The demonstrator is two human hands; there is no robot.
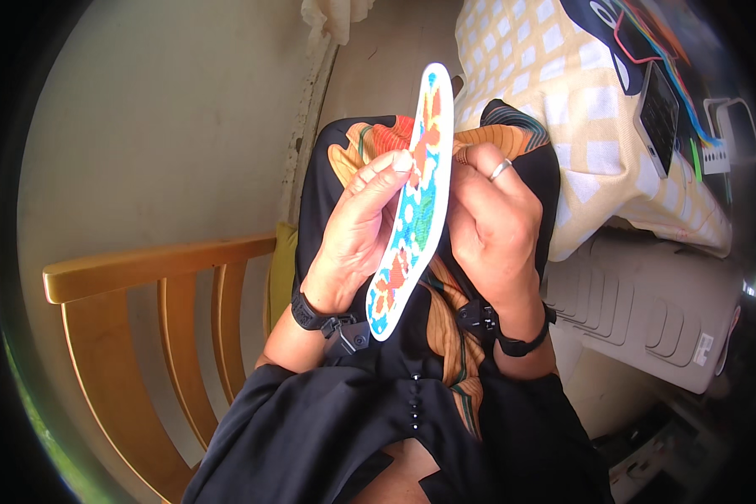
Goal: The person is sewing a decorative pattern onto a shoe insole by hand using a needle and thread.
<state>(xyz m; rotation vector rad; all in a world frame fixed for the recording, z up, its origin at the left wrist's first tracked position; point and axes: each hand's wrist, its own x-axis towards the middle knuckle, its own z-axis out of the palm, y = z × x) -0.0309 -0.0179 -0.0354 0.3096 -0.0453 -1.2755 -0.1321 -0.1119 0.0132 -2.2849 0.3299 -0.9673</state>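
An embroidered insole (416,208), white-edged with a blue, green, orange and brown stitched pattern, stands tilted nearly edge-on above my lap. My left hand (368,220) grips its left edge, the thumb on the patterned face and the fingers behind. On the other side, my right hand (494,220), with a ring on one finger, is curled close behind the insole's right edge. Its fingertips are partly hidden by the insole, and whether they pinch anything does not show.
A wooden slatted chair back (164,271) is at the left, by a wall. To the right, a checked cloth (579,126) covers a table bearing a smartphone (658,120) and coloured threads (687,82). Beneath stands a grey plastic case (636,309).
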